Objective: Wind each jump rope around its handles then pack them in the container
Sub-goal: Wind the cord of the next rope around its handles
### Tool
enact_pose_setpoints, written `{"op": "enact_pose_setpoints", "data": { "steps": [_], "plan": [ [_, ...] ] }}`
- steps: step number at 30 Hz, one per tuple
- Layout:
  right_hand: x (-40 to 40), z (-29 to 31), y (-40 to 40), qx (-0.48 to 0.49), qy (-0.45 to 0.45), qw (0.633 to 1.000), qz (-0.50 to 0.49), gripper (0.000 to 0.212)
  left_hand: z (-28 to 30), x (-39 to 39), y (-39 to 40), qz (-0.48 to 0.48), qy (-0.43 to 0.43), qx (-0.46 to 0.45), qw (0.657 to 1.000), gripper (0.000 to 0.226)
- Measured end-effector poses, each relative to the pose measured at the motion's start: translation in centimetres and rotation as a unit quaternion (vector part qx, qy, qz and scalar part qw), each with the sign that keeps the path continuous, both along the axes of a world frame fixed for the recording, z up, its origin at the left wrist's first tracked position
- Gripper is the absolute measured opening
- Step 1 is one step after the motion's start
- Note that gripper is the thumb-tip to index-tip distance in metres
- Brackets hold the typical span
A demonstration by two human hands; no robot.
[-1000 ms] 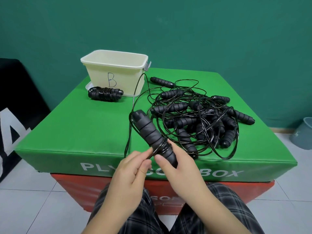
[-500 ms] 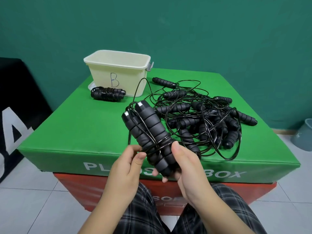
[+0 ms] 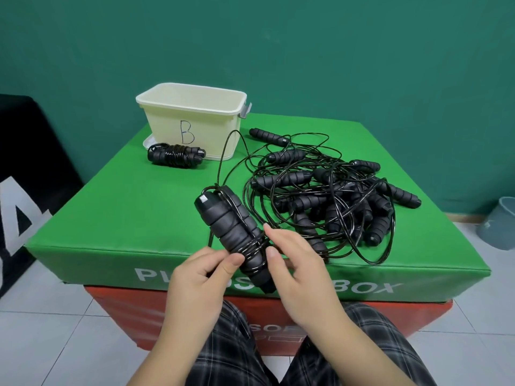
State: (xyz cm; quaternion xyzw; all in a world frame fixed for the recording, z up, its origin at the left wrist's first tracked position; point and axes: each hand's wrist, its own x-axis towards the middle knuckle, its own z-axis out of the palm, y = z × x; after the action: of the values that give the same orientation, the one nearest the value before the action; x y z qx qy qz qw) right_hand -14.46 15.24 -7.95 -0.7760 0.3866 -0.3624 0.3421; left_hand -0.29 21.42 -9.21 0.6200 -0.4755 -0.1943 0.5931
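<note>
Early going, from where I stand. One wound rope bundle lies finished on the green box top, just in front of the cream container marked B, but not inside it; I cannot see the container's floor, so whether anything is packed yet is unclear.

The pair of handles in work sits over the near edge, held side by side, with a few turns of cord around the lower part. The left hand grips that lower end, thumb pressed against the wraps. The right hand has its fingers loosely extended beside the handles (whether it pinches the cord I cannot tell). A long loop of loose cord rises from the handles' far end toward the container, so most of this rope's winding looks left to do.

To the right, the tangled pile of ropes waits, many handles and cords crossed over one another; freeing each one will likely be the slow part. A grey bin stands on the floor at far right.
</note>
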Motion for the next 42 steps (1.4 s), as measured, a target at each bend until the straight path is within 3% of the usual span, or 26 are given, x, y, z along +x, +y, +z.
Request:
{"op": "enact_pose_setpoints", "data": {
  "steps": [4,7,9,11,13,20,22,25,28,31,33,37,39,42],
  "plan": [
    [0.0,0.4,0.2,0.042,0.061,0.997,0.032,0.073,0.3,-0.4,0.1,-0.041,-0.042,-0.001,0.998,0.013],
    [-0.3,0.3,-0.3,0.043,0.069,0.997,0.002,0.078,0.0,-0.8,0.2,-0.076,-0.045,0.002,0.996,0.021],
    [-0.4,0.3,-0.4,0.059,0.040,0.997,-0.020,0.058,0.1,-1.1,0.4,-0.105,-0.040,0.001,0.994,0.030],
    [-0.5,0.4,-0.4,0.093,-0.030,0.995,-0.027,0.028,0.3,-1.5,0.5,-0.116,-0.040,-0.002,0.992,0.028],
    [-0.5,0.4,-0.3,0.136,-0.105,0.985,-0.028,0.013,0.5,-1.6,0.7,-0.100,-0.058,-0.006,0.993,0.030],
    [0.1,0.1,0.5,0.234,-0.240,0.942,0.032,0.044,-0.4,-0.8,0.0,-0.010,-0.054,0.019,0.998,0.002],
    [0.0,0.0,0.5,0.258,-0.271,0.926,0.054,0.047,-0.5,-0.7,-0.2,-0.016,-0.037,0.030,0.999,0.010],
    [0.0,0.0,0.5,0.282,-0.292,0.910,0.080,0.053,-0.9,-0.2,-0.3,-0.077,0.004,0.076,0.994,0.044],
    [0.0,-0.2,0.5,0.300,-0.297,0.902,0.087,0.063,-0.4,-0.1,-0.1,-0.144,0.021,0.070,0.987,0.037],
    [0.0,-0.3,-0.1,0.250,-0.236,0.938,0.043,0.050,0.0,0.0,-0.1,-0.127,0.010,0.047,0.991,0.039],
    [0.1,-0.4,-0.6,0.172,-0.166,0.971,-0.014,0.043,-0.2,0.0,-0.1,-0.098,0.007,0.033,0.995,0.040],
    [-0.3,0.0,-0.8,-0.017,-0.097,0.994,-0.046,0.022,-0.6,-0.4,-0.2,-0.052,0.013,0.024,0.998,0.034],
    [-0.4,-0.2,-0.9,-0.075,-0.069,0.994,-0.043,0.022,-0.7,-0.5,-0.2,-0.041,0.018,0.014,0.999,0.040],
    [-0.5,-0.2,-0.6,-0.044,-0.027,0.998,-0.027,0.041,-0.8,-0.5,0.0,-0.023,0.019,0.008,1.000,0.048]
  ]
}}
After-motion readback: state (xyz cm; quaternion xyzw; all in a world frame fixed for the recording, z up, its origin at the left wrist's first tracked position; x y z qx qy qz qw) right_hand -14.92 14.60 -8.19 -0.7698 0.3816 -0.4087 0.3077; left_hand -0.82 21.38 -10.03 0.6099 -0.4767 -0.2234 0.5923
